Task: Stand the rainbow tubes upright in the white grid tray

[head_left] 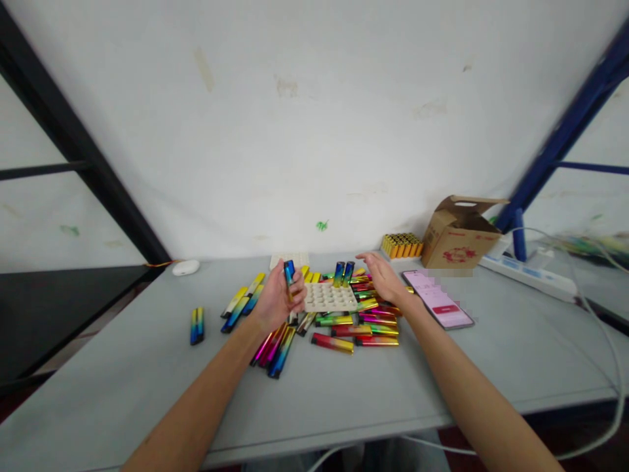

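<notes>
My left hand (276, 298) is closed around a blue and gold tube (289, 270), held upright left of a cream tray with round holes (327, 299). Two blue-gold tubes (344, 274) stand upright at the tray's back right. My right hand (383, 278) hovers over the right side of the pile with its fingers apart and nothing visible in them. Around the tray lie several shiny tubes in red, green, pink and yellow (333, 343). More pink and blue ones (281, 353) lie beside my left wrist.
Two blue-yellow tubes (197, 326) and a white case (185, 267) are at the left. To the right are a block of orange cylinders (403, 246), an open cardboard box (457, 239), a phone (437, 298) and a power strip (531, 274) with cables.
</notes>
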Action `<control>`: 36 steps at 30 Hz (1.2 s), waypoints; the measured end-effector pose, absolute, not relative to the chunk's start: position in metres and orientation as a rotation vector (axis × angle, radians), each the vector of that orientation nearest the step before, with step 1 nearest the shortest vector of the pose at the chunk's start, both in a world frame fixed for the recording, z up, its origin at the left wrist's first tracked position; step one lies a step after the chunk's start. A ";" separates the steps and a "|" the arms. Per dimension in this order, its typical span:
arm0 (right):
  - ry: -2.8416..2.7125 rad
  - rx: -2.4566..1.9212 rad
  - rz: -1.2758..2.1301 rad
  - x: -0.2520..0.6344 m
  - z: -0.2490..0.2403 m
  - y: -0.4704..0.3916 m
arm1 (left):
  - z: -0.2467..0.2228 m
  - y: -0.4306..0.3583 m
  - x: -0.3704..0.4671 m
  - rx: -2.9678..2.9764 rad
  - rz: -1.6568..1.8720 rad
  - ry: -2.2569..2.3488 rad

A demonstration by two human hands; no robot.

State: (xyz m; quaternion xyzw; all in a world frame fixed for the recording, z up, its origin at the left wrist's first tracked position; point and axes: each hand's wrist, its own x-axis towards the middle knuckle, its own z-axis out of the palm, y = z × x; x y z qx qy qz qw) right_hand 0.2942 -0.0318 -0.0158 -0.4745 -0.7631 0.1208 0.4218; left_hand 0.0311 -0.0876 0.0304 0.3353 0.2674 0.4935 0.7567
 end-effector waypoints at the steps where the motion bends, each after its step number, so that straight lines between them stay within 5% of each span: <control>1: -1.911 -1.188 0.301 0.294 -0.016 -0.032 | 0.029 -0.087 0.031 0.737 1.060 0.591; 36: -1.974 -1.173 0.279 0.291 -0.018 -0.032 | 0.024 -0.084 0.035 0.840 1.178 0.673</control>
